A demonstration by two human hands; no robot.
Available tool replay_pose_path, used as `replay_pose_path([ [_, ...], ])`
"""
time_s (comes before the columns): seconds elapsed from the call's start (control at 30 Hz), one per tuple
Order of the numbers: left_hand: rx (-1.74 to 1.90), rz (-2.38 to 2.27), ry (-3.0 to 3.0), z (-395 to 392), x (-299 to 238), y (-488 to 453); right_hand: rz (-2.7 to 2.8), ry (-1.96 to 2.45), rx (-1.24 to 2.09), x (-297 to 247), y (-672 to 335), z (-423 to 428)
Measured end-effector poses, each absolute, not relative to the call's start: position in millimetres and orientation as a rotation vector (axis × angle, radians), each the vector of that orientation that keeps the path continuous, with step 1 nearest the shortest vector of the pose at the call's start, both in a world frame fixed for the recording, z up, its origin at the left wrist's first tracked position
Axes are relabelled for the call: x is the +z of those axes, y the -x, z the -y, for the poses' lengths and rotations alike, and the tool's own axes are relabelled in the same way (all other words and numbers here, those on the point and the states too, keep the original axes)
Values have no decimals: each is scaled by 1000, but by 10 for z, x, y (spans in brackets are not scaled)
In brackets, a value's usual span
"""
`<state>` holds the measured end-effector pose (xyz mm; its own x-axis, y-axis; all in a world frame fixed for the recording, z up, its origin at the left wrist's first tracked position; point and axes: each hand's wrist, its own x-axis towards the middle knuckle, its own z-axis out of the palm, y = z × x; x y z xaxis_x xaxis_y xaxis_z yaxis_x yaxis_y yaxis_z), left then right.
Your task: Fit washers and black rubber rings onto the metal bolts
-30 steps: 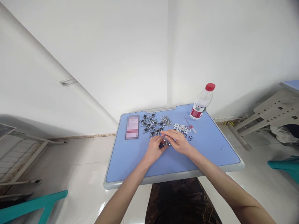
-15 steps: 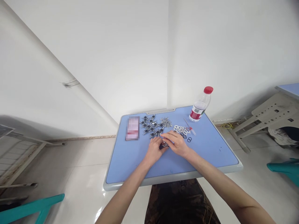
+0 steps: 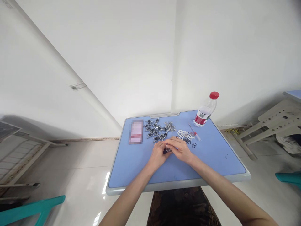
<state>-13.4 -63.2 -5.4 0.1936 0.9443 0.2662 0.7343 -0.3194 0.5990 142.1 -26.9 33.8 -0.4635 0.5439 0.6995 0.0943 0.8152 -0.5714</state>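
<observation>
My left hand (image 3: 158, 154) and my right hand (image 3: 180, 149) meet over the blue tabletop, fingers closed around a small dark and shiny metal part (image 3: 167, 150). The fingers cover most of it, so its kind is hidden. Just beyond my left hand lie several metal fittings with round black centres (image 3: 156, 133). A heap of screws (image 3: 169, 126) sits farther back. Close to my right hand are flat pale metal plates (image 3: 184, 134) and black rubber rings (image 3: 193, 145). A screwdriver with a red and clear handle (image 3: 196, 135) rests beside the plates.
A phone with a blurred screen (image 3: 136, 131) lies at the table's left. At the back right stands a plastic bottle with a red cap (image 3: 206, 110). The white wall (image 3: 131, 62) rises behind the table (image 3: 211, 163). Teal stools (image 3: 35, 207) flank it on the floor.
The camera view has shifted slightly, so the table appears a little lower and to the right. Both hands stay together on the small part, the fingers slightly changed in position.
</observation>
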Motion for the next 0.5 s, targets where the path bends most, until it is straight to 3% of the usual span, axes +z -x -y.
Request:
replay_pose_path([
  [0.5, 764, -1627, -2148, 648, 77, 117, 2076, 462, 555, 304, -1485, 220],
])
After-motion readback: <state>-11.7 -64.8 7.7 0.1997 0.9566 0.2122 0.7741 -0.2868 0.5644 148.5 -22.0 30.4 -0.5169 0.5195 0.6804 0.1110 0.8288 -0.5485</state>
